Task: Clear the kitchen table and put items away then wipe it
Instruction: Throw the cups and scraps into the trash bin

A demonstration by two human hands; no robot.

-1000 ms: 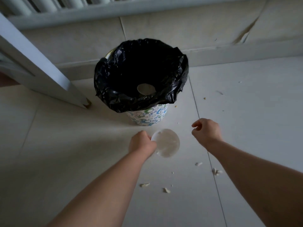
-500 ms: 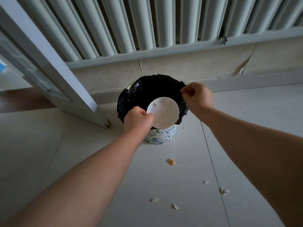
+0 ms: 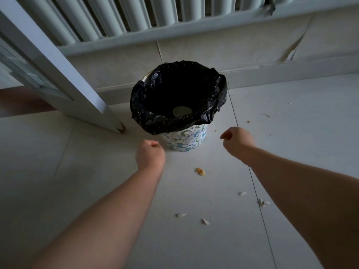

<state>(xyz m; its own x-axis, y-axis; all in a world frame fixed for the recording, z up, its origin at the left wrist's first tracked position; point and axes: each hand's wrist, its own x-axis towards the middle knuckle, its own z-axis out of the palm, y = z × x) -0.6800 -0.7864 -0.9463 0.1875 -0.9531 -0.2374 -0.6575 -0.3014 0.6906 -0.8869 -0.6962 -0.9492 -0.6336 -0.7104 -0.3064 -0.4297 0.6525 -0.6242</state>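
A small waste bin (image 3: 185,138) with a blue-green circle pattern stands on the tiled floor, lined with a black bag (image 3: 174,90). Deep inside it a pale round disc (image 3: 181,111) shows. My left hand (image 3: 150,155) hovers just in front of the bin on its left side, fingers curled into a fist with nothing in it. My right hand (image 3: 238,141) is to the right of the bin, fingers curled and pinched together, with nothing visible in them. The white plate from before is out of sight.
Food crumbs lie on the floor: an orange bit (image 3: 200,171) in front of the bin and pale scraps (image 3: 263,202) further right. A white door frame (image 3: 64,84) slants down at the left. A radiator (image 3: 126,14) and baseboard run behind the bin.
Half a second ago my left hand held a white round plate over the bin. Now the plate is gone from my hand, and both hands have pulled back in front of the bin.
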